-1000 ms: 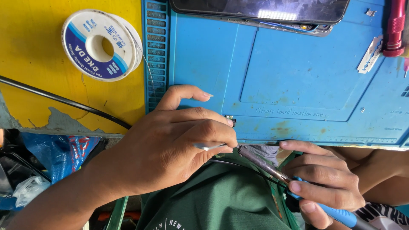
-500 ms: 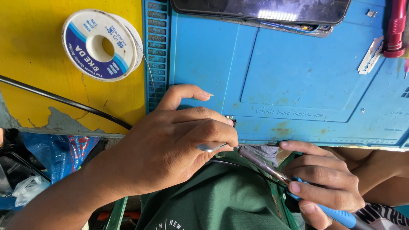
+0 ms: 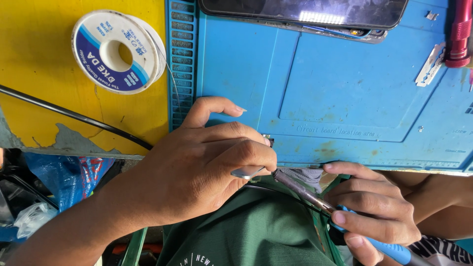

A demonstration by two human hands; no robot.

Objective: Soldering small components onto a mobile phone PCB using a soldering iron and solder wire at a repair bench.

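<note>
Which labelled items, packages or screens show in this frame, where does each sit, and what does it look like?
Solder spool: upper left on the yellow bench, round, white with a blue and white printed label.
Phone: top edge, lying on the blue work mat, dark glossy screen, unlit.
Plastic bag: lower left below the bench edge, crumpled, blue with red print.
Work mat markings: faint embossed lettering, same blue.

My one view comes from the camera on my head, looking steeply down and from close range. It faces the near edge of the blue work mat [image 3: 345, 98], which fills the upper right, with the yellow tabletop [image 3: 44, 113] at upper left. My left hand [image 3: 197, 172] and right hand [image 3: 374, 207] sit low in frame, my green shirt [image 3: 256, 231] beneath them.
</note>
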